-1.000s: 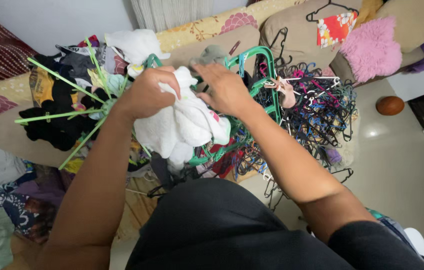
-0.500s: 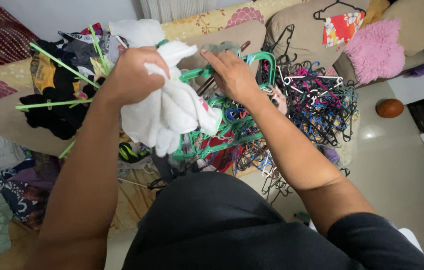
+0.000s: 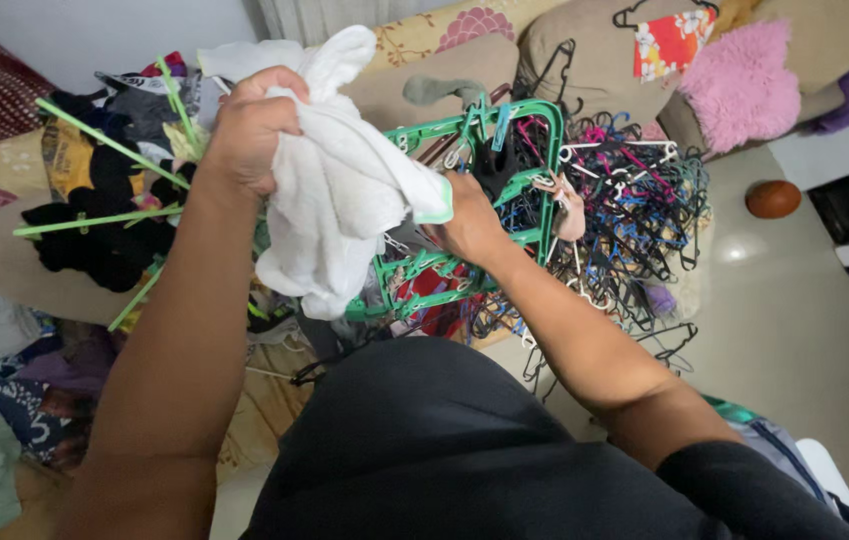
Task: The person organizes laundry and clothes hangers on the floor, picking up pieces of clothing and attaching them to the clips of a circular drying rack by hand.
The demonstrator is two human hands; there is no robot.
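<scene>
White towel point(image 3: 344, 190) bunched in left hand point(image 3: 244, 125) grip, right hand point(image 3: 469, 225) clasping green clip hanger frame point(image 3: 489, 190), tangled hangers point(image 3: 634, 200) beside

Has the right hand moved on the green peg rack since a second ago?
Yes. The right hand has dropped from the green peg rack's top edge toward its middle, partly behind the white cloth.

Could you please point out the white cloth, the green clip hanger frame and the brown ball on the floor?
white cloth point(image 3: 339, 200), head view, on the middle of the bunched fabric.
green clip hanger frame point(image 3: 544, 130), head view, on its top right corner.
brown ball point(image 3: 772, 198), head view, on its centre.
</scene>
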